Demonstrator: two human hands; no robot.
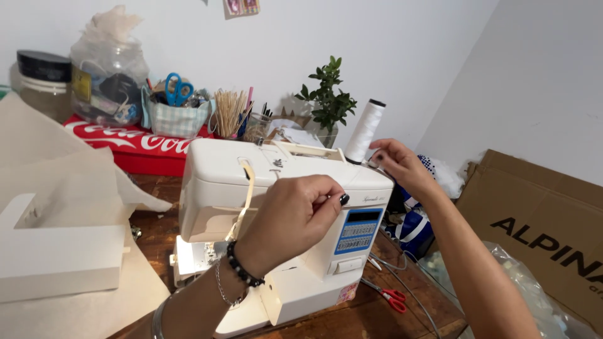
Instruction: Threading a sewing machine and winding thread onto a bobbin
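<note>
A cream sewing machine (pixel 213 182) with a blue button panel (pixel 358 231) stands on a wooden table (pixel 377 317). My left hand (pixel 295 213), with bead and chain bracelets at the wrist, hovers in front of the machine's body, thumb and fingers pinched together. Any thread between them is too fine to see. My right hand (pixel 397 164) reaches past the machine's right end, fingertips pinched beside the base of a tall white thread spool (pixel 365 129) standing behind the machine.
Red-handled scissors (pixel 392 297) and a grey cable lie right of the machine. Beige paper (pixel 56 169) and a white box (pixel 56 251) lie at left. Jars, a red box, a fabric basket, sticks and a small plant line the wall. A cardboard box (pixel 534 220) stands at right.
</note>
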